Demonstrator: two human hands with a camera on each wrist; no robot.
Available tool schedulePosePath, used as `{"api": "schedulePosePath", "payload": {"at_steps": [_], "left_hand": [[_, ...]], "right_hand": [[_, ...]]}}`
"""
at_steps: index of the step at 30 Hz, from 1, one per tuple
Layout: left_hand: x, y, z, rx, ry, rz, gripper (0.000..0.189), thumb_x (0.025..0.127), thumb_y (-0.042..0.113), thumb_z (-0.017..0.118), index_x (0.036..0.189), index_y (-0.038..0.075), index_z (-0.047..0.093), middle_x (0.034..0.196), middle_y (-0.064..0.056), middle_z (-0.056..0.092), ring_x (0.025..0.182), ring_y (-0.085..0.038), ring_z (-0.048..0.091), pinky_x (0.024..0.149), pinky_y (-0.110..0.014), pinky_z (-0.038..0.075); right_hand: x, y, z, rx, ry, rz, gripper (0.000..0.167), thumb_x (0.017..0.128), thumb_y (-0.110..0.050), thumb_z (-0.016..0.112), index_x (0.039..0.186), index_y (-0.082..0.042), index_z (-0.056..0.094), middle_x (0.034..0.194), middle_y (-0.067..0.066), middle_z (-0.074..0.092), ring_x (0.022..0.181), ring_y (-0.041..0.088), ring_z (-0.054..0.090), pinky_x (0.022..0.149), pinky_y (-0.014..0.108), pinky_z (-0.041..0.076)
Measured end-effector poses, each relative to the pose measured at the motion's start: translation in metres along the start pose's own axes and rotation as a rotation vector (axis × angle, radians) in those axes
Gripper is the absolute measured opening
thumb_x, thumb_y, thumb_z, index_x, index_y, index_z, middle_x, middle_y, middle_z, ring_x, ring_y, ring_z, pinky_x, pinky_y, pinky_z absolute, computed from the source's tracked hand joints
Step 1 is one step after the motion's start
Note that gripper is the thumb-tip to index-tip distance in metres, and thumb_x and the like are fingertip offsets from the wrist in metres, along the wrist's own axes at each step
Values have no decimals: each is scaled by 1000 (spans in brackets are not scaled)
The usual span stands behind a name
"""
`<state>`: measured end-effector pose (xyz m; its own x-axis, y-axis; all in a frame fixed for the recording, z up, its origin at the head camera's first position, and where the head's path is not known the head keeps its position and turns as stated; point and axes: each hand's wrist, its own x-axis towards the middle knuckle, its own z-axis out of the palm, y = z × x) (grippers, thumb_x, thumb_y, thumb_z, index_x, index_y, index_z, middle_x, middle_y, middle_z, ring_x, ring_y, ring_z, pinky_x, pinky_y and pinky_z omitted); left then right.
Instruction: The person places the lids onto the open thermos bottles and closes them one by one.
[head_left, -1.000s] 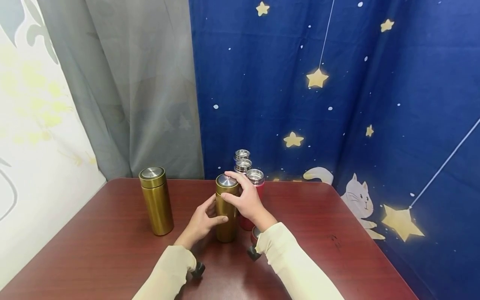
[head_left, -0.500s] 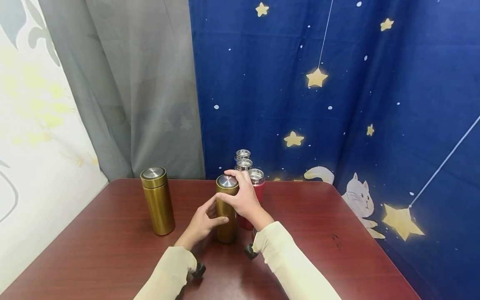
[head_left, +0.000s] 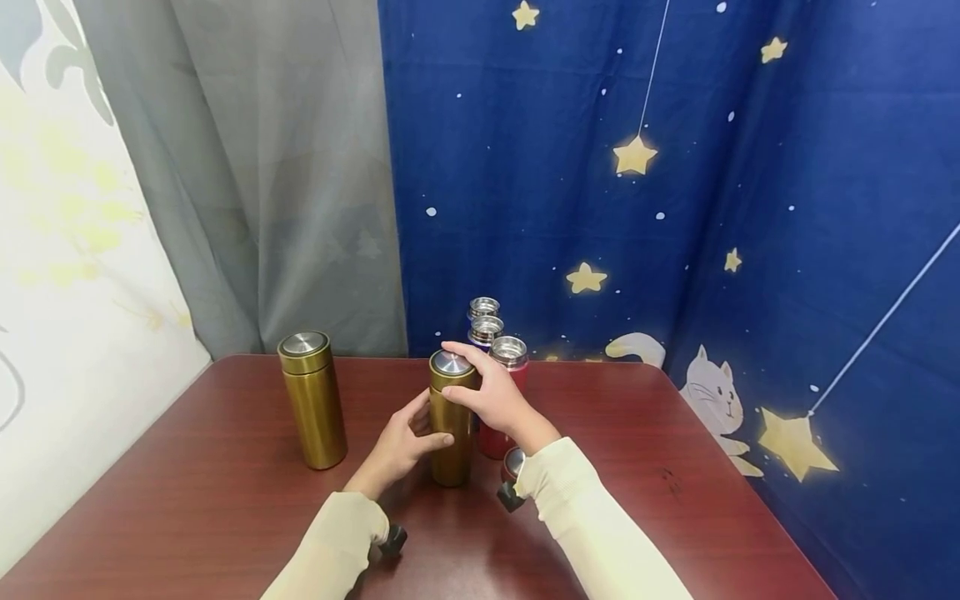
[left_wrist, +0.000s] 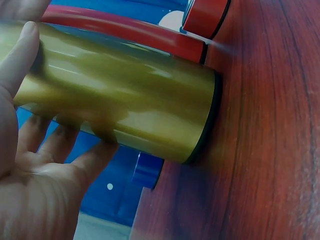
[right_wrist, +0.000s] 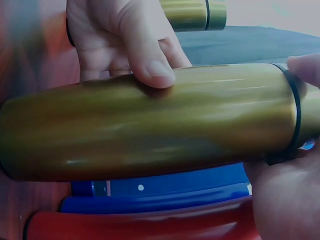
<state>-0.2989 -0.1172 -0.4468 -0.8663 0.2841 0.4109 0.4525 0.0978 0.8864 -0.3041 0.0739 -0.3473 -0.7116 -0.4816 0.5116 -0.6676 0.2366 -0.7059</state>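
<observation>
A gold thermos flask (head_left: 452, 450) stands upright on the table in front of me. My left hand (head_left: 401, 446) holds its body, thumb on the near side and fingers round the left and far side, as the left wrist view shows on the gold surface (left_wrist: 135, 90). At the top my right hand (head_left: 495, 400) grips the flask's gold lid (head_left: 452, 363), which has a silver disc; the lid sits on the body. In the right wrist view a dark ring (right_wrist: 292, 110) marks the seam under the right fingers. How tightly the lid sits cannot be told.
A second gold flask (head_left: 315, 417), lidded, stands to the left. Behind the right hand are a lidless red flask (head_left: 510, 354) and two more lidless flasks (head_left: 486, 328) in a row. A red lid (head_left: 514, 462) lies beside the right wrist. Curtains hang behind the table (head_left: 187, 508).
The right thumb swung left across the lid's front half a second ago and is now back to the right. The left hand and the flask have stayed in place.
</observation>
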Motion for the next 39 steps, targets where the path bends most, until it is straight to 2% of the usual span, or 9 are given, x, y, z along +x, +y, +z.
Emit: {"api": "schedulePosePath", "payload": {"at_steps": [7,16,22,27,31,34,36,39], "left_hand": [[0,1,0,2,7,-2,85,81,10,80,152,10,32,144,-15,47,124,-33,53,100,-43,44],[-4,3,1,6,39,-12,87,80,9,80,153,12,32,143,-18,47,124,-34,52,100,-46,44],[-6,3,2,12,52,-2,86,79,9,81,151,12,35,141,-18,50,123,-32,54,99,-41,46],[-6,3,4,18,54,24,84,80,4,79,150,4,34,139,-22,50,121,-36,54,97,-40,47],[-6,3,6,40,53,46,84,80,0,78,149,-3,31,140,-26,47,120,-40,53,96,-45,47],[-7,2,5,69,50,43,84,80,3,78,150,-2,31,139,-24,49,120,-38,55,95,-43,48],[-8,2,4,65,50,28,85,81,5,79,151,3,32,139,-22,50,120,-36,55,95,-42,48],[-9,4,2,42,46,4,86,80,10,80,152,9,32,141,-18,50,121,-32,55,96,-40,48]], "right_hand": [[-3,-4,-1,-198,57,30,62,85,-30,76,141,-23,52,138,2,55,124,19,52,100,37,46],[-5,-4,9,-404,178,-26,67,79,-41,80,138,-18,56,132,5,59,120,22,56,99,39,47],[-6,-3,16,-508,242,-80,71,76,-45,81,134,-11,57,125,7,61,113,23,59,93,37,51],[-2,-4,18,-648,295,-122,70,74,-52,81,124,-9,59,113,6,62,103,21,60,85,35,54],[0,-8,20,-738,301,-100,65,74,-60,76,113,-10,56,103,3,59,94,18,58,76,34,55],[-1,-11,19,-687,251,-49,64,78,-60,72,116,-12,54,106,2,58,96,17,57,76,34,54],[-1,-12,17,-574,185,-27,62,82,-55,70,124,-13,53,113,3,57,102,18,56,81,35,54],[-2,-11,9,-347,65,-23,56,88,-39,69,136,-16,51,131,4,53,117,19,52,94,38,50]]}}
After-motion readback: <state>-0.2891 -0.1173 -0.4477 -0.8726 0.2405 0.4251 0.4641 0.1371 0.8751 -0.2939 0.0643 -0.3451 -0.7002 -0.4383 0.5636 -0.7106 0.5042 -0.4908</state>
